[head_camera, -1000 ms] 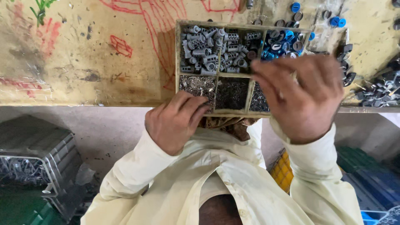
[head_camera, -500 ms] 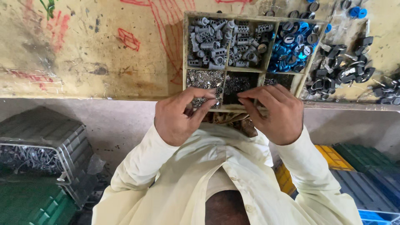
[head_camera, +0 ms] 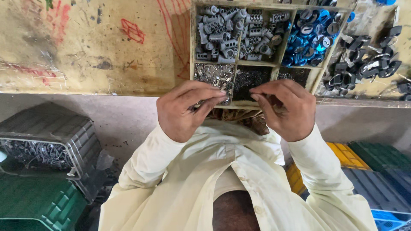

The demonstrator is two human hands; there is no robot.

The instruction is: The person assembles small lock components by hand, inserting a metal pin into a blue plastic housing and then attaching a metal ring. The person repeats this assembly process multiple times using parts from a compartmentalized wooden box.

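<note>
A wooden divided tray (head_camera: 192,47) sits on the worn workbench (head_camera: 85,55). Its far compartments hold grey ribbed cylinders (head_camera: 231,32) and blue caps (head_camera: 310,38); the near ones hold tiny silvery bits (head_camera: 212,76) and dark bits (head_camera: 248,79). My left hand (head_camera: 186,111) is at the tray's near edge, thumb and fingers pinched on a small grey metal part. My right hand (head_camera: 287,111) is beside it over the same edge with its fingertips pressed together. Whatever may be between them is hidden. The two hands are a short gap apart.
Loose black parts (head_camera: 368,64) lie on the bench right of the tray. Below the bench stand a grey crate of metal pieces (head_camera: 47,132) and a green crate (head_camera: 34,201) at left, and yellow (head_camera: 342,154), green (head_camera: 387,156) and blue (head_camera: 385,188) crates at right.
My right hand drew back from over the tray's far compartments to its near edge. Both hands now meet there with pinched fingers, and the view has shifted closer.
</note>
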